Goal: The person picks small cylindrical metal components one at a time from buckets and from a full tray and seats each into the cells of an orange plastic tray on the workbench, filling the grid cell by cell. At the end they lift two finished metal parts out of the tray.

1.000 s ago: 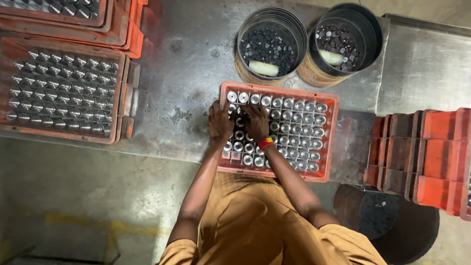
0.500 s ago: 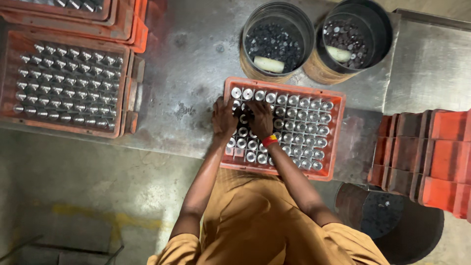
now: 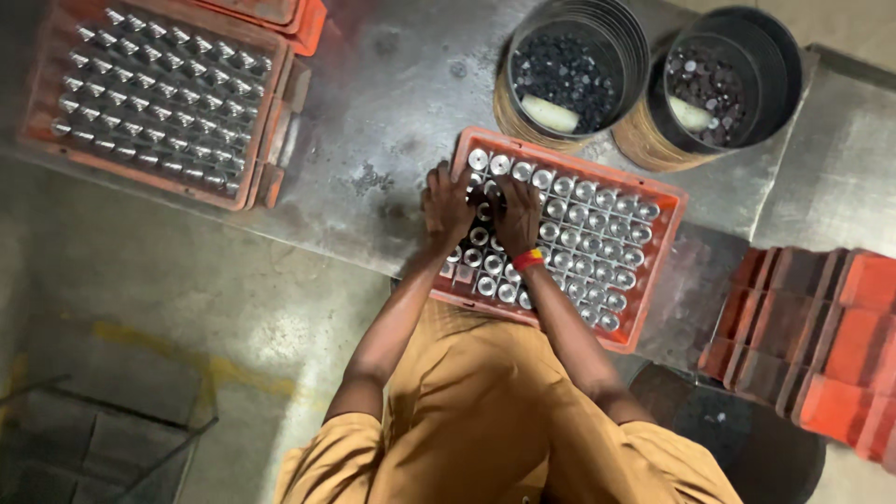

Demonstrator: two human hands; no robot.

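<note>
An orange crate [image 3: 653, 201] of small metal cylinders [image 3: 583, 219] sits at the near edge of the worktop [image 3: 392, 103]. Left hand [image 3: 446, 207] and right hand [image 3: 516, 215] rest side by side on its left rows, fingers curled among the pieces; whether either grips one cannot be told. The parts look rigid, dense and smooth, best pinched at the top rim.

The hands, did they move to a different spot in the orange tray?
No. Both hands stay over the same left end of the orange tray, near its top corner.
</note>
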